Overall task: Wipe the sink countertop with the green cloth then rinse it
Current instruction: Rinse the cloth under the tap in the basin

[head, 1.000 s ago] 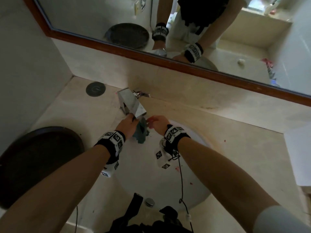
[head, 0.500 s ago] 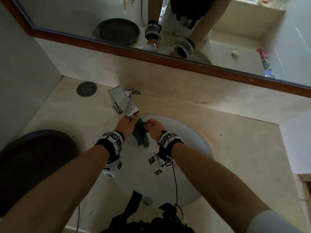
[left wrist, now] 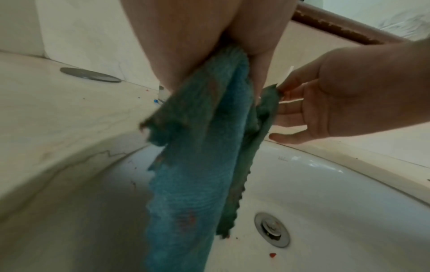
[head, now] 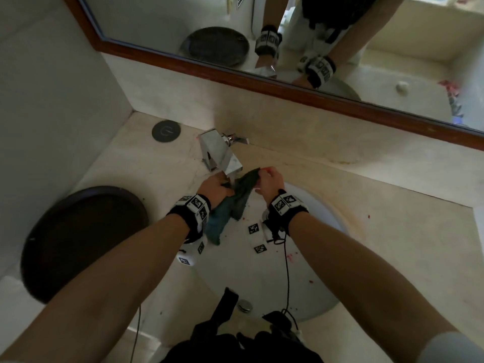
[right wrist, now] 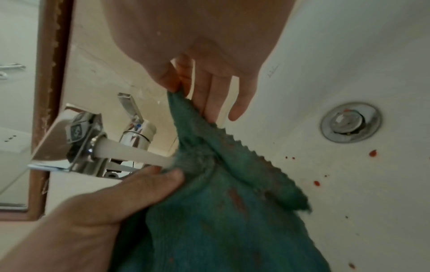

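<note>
The green cloth (head: 231,205) hangs over the white sink basin (head: 301,271), directly under the chrome faucet (head: 222,155). Water runs from the spout onto the cloth (right wrist: 232,202) in the right wrist view. My left hand (head: 214,188) grips the bunched upper part of the cloth (left wrist: 202,147), which droops long below it. My right hand (head: 269,180) pinches one top corner between thumb and forefinger and holds it out to the right, other fingers straight. Reddish stains show on the cloth.
The beige countertop (head: 392,231) carries a dark round tray (head: 81,239) at left and a small black disc (head: 166,131) near the back corner. Red specks dot the basin around the drain (right wrist: 351,122). A wood-framed mirror (head: 262,79) runs above the backsplash.
Both hands have lifted the cloth closer under the spout. My right hand has drawn one corner out to the right, spreading the cloth, which now hangs longer.
</note>
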A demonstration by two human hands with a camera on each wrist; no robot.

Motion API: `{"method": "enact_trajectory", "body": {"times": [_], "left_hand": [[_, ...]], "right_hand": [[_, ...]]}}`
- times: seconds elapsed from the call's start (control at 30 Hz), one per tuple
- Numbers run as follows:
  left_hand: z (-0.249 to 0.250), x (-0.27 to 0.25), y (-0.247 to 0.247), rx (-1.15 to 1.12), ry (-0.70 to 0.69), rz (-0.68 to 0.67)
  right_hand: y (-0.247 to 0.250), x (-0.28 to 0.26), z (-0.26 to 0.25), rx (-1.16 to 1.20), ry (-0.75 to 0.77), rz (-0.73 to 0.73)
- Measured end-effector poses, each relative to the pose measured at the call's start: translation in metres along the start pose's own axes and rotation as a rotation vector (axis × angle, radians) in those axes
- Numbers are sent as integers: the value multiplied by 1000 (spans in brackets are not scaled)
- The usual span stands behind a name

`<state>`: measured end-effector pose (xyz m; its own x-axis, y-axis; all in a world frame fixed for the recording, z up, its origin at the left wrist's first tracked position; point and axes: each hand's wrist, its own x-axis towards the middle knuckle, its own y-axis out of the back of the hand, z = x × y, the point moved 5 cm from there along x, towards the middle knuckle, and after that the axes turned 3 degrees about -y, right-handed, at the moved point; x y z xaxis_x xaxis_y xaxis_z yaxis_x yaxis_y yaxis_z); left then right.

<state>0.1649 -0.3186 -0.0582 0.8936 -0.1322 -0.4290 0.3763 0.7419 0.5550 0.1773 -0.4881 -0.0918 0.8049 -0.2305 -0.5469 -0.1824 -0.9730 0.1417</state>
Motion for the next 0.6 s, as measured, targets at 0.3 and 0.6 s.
{"method": "enact_trajectory", "body": {"times": [0.3,0.6], "left_hand": [[-4,-4,21,13,-42,131],[-26,-20,55,33,-31,154]], "right_hand": [[-12,-21,-10,-281,-9,-181],[-61,-34,-17,-656,2,-416]]}}
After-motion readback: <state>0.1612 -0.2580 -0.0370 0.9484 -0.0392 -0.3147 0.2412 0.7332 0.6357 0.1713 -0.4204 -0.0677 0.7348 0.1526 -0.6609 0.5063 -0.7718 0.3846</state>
